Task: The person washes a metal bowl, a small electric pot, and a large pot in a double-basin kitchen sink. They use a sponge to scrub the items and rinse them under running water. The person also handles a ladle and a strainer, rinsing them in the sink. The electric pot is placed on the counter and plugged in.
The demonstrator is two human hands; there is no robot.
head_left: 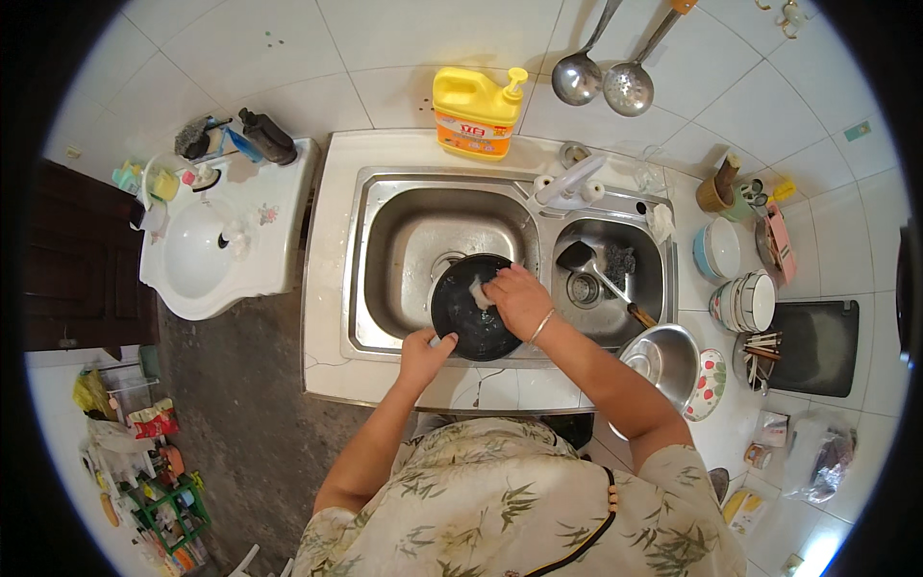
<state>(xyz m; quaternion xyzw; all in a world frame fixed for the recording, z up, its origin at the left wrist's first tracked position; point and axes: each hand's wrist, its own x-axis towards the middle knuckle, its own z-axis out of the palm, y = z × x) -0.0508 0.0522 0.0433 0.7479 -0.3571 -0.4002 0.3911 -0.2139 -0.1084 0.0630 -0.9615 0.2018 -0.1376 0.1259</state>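
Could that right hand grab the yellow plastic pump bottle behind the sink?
Probably yes: the open steel basin lies between the right hand and the bottle, with nothing obvious blocking, though the hand may need to drop the whitish wad first.

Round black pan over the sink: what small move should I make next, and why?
Perhaps draw the whitish cloth toward you over the pale marks: they show just below it, your right hand holds it against the pan, and your left hand grips the pan's edge.
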